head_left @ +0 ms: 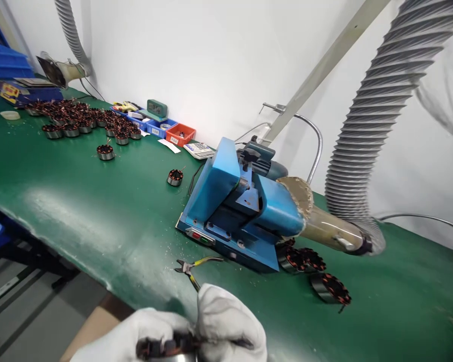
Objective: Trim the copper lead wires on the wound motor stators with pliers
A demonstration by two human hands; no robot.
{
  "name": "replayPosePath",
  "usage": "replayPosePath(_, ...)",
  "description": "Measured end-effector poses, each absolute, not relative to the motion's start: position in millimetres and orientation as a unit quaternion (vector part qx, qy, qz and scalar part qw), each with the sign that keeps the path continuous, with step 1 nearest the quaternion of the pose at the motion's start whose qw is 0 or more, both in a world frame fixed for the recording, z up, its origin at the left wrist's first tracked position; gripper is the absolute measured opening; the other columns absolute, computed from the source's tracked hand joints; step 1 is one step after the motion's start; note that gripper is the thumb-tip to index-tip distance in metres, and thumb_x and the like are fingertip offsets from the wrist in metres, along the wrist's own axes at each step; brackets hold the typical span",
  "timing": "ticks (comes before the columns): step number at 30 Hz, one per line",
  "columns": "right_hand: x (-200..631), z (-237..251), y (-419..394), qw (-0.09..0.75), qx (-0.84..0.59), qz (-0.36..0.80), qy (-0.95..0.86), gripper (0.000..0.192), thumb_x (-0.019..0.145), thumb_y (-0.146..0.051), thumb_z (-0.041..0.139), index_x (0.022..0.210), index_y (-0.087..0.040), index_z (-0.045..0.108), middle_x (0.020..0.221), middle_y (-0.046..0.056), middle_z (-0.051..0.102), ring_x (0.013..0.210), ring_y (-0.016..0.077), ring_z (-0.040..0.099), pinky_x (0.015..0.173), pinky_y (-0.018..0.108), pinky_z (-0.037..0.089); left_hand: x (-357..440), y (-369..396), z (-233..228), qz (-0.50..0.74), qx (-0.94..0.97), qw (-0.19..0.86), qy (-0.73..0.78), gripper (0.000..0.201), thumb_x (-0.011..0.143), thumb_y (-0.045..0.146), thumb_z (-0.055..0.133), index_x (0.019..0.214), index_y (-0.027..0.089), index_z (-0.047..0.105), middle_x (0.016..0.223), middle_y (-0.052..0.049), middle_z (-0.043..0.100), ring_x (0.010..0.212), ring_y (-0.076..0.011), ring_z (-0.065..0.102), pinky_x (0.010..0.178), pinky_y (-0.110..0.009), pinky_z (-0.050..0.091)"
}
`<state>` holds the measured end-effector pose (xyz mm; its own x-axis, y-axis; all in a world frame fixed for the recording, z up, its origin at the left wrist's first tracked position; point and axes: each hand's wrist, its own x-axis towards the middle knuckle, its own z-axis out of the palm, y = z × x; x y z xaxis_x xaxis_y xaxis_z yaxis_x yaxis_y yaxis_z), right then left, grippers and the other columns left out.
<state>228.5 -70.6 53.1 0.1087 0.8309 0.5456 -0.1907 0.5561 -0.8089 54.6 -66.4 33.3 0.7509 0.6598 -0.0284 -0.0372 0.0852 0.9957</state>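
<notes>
A wound motor stator (169,347), a steel ring with dark slots and copper windings, is held at the bottom edge of the view. My left hand (136,329), in a white glove, is closed around its left side. My right hand (230,322), gloved too, is pinched at the stator's right side, where a copper-coloured wire seems to run between the fingers. The fingertips are partly hidden and blurred. Just beyond the right hand, cutting pliers (191,266) with yellow-and-black handles lie with jaws apart on the green tabletop (143,201).
A blue machine (226,201) with a suction pipe (328,229) and grey hose (362,130) stands ahead. Several stators (330,289) lie right of it. Single stators (174,177) and a large pile (86,115) lie left, near small bins (180,134) and a calculator (199,150).
</notes>
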Motion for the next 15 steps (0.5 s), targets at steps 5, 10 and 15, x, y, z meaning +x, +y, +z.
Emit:
replayPosePath(5,243.8,56.0,-67.6,0.819,-0.288,0.392,-0.303,0.009,0.080,-0.032,0.070,0.072,-0.028,0.069,0.045,-0.009,0.042,0.047,0.0082,0.039,0.050,0.023,0.037,45.8,-67.4,30.7,0.235,0.609,0.719,0.241,0.044,0.085,0.055,0.054,0.106,0.018,0.065,0.101,-0.009,0.067,0.093,-0.0249,0.063,0.085,-0.035,0.050)
replayPosePath(10,270.7,30.2,-76.8,0.766,-0.349,0.412,-0.350,0.013,0.073,-0.038,0.076,0.084,-0.032,0.074,0.049,-0.006,0.053,0.051,0.0104,0.050,0.054,0.028,0.041,45.0,-59.1,40.1,0.260,0.671,0.632,0.288,0.042,0.084,0.055,0.056,0.109,0.022,0.063,0.099,-0.005,0.066,0.096,-0.0224,0.060,0.086,-0.032,0.048)
replayPosePath(15,271.7,-8.0,-86.0,0.701,-0.438,0.479,-0.295,0.013,0.069,-0.039,0.079,0.076,-0.029,0.076,0.051,-0.002,0.061,0.049,0.0126,0.055,0.051,0.027,0.043,50.7,-51.4,41.2,0.272,0.808,0.378,0.360,0.016,0.085,0.036,0.059,0.086,0.021,0.066,0.100,-0.005,0.064,0.093,-0.0219,0.058,0.082,-0.031,0.047)
